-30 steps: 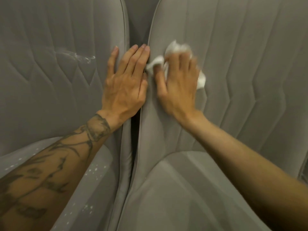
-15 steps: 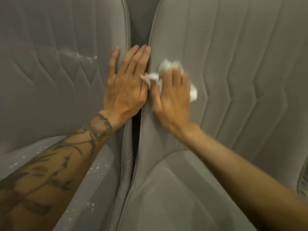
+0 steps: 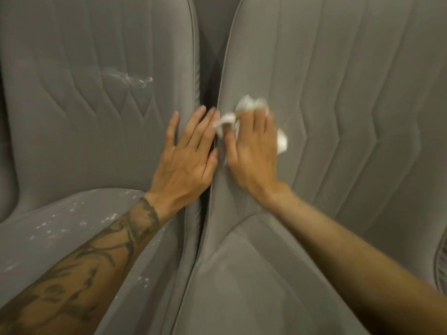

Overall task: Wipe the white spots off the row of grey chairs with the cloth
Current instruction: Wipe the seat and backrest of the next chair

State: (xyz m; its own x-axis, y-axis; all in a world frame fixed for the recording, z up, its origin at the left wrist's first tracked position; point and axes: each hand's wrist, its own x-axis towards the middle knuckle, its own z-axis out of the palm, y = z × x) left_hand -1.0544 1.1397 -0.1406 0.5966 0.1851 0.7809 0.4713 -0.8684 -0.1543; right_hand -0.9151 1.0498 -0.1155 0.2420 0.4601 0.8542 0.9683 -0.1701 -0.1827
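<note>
White spots (image 3: 60,226) speckle the seat of the left chair (image 3: 60,131), and a white smear (image 3: 128,78) crosses its back. Both lie well apart from the cloth (image 3: 246,106) and could get skipped. The left hand (image 3: 186,163) rests flat, fingers straight, on that chair's inner edge; if it slips, the gap may close. The cloth is bunched under the right hand (image 3: 251,151), whose fingers curl over it against the right chair (image 3: 338,117). A soiled wad could smear residue instead of lifting it.

Narrow ribbed strip (image 3: 442,267) low at the right edge, curved, pale bars over dark, cut by the frame; too small to identify
</note>
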